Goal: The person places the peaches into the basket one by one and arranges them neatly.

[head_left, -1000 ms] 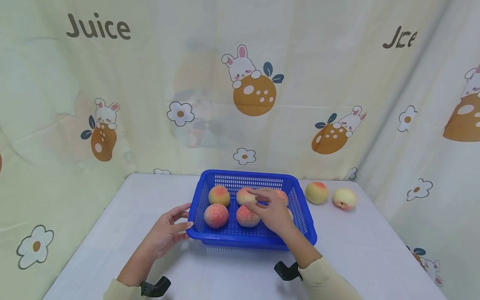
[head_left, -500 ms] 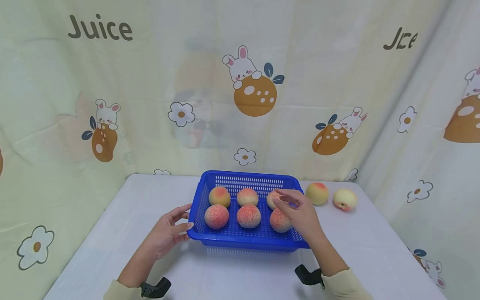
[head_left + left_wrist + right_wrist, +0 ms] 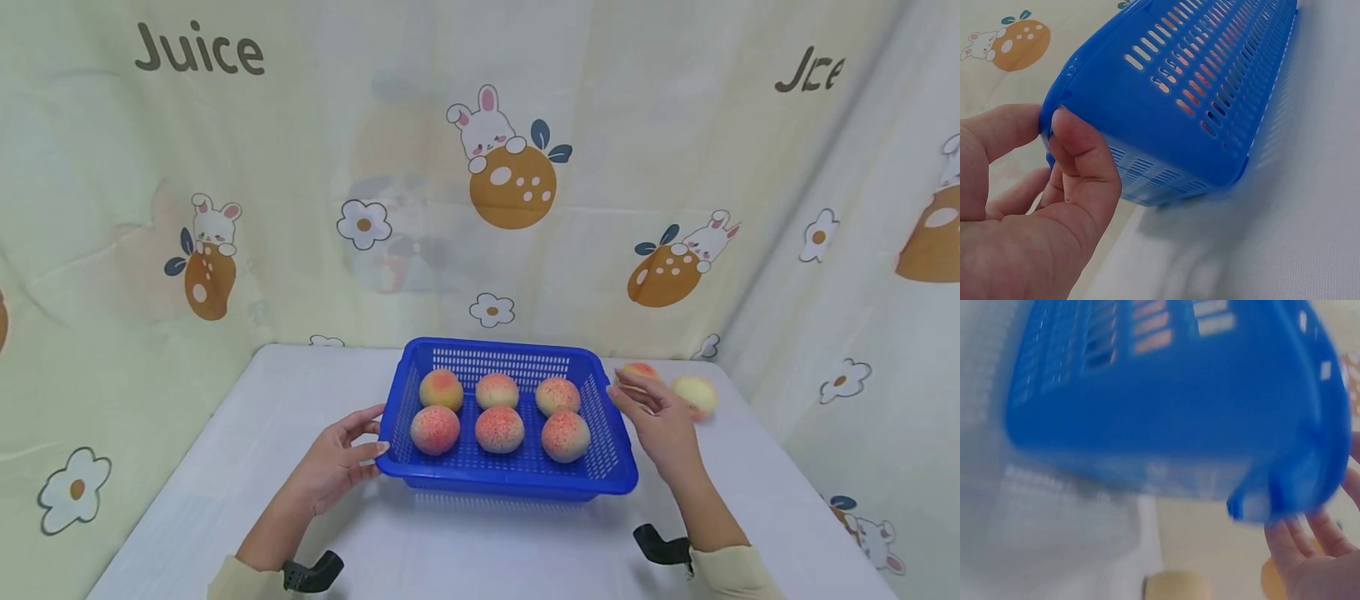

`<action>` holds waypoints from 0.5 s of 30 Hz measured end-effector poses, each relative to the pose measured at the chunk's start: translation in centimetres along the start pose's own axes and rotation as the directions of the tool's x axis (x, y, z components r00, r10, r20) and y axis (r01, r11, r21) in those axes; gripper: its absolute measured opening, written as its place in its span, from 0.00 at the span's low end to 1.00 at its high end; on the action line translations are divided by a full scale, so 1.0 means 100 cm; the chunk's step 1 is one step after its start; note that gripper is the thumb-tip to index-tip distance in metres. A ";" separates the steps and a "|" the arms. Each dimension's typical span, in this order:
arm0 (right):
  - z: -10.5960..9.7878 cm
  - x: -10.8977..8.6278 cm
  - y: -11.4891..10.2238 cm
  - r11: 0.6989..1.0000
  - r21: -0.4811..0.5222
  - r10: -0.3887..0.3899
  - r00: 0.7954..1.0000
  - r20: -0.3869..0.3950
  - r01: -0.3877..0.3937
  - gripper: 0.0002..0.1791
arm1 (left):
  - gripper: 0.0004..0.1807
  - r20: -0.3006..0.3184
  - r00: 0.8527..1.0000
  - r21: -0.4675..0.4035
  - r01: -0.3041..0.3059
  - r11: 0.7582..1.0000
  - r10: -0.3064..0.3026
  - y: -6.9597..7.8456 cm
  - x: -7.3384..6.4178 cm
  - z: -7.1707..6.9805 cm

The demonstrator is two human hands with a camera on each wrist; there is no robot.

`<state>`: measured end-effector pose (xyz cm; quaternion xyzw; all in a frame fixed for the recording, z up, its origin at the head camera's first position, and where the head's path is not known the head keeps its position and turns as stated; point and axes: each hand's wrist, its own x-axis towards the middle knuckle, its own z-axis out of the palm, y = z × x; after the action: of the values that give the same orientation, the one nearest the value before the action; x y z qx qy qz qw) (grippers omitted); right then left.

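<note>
A blue slotted plastic basket (image 3: 517, 482) holds several peaches in two rows, such as the red-speckled front right peach (image 3: 566, 436). My left hand (image 3: 341, 460) grips the basket's left rim, thumb in front and fingers behind, as the left wrist view also shows. Just beyond the right rim, my right hand (image 3: 663, 425) hovers with loosely bent fingers and nothing between them. Behind that hand is a partly hidden peach (image 3: 640, 368), and a paler peach (image 3: 695, 395) lies farther right. The right wrist view is blurred; fingers (image 3: 1285, 547) show beside the basket's rim there.
The table is covered with a white cloth (image 3: 480, 550). A printed curtain (image 3: 420, 167) hangs close behind the table's back edge and continues along the sides. Each wrist wears a black camera mount, such as the right one (image 3: 662, 546).
My right hand has moved right from over the peaches in the basket to outside its right rim, beside the loose peaches. My left hand and the basket have stayed in place.
</note>
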<state>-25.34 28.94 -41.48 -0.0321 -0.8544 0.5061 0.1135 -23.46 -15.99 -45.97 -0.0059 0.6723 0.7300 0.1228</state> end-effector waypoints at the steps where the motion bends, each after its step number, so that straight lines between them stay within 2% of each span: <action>1: -0.003 0.001 0.004 1.000 -0.010 0.003 1.000 -0.018 -0.003 0.35 | 0.37 -0.001 1.000 0.000 -0.001 1.000 0.001 0.000 0.000 0.000; 9: -0.022 0.007 0.030 0.998 0.007 0.066 0.996 -0.061 -0.066 0.35 | 0.36 -0.003 1.000 -0.008 0.005 1.000 -0.005 0.001 -0.001 0.000; 15: -0.033 0.019 0.059 0.999 -0.047 -0.002 0.979 -0.206 -0.008 0.30 | 0.35 -0.014 1.000 0.007 0.000 1.000 0.000 0.001 0.000 0.001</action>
<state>-26.84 34.99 -44.82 -0.0882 -0.8498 0.4796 0.2000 -23.49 -15.86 -45.84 -0.0104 0.6758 0.7275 0.1182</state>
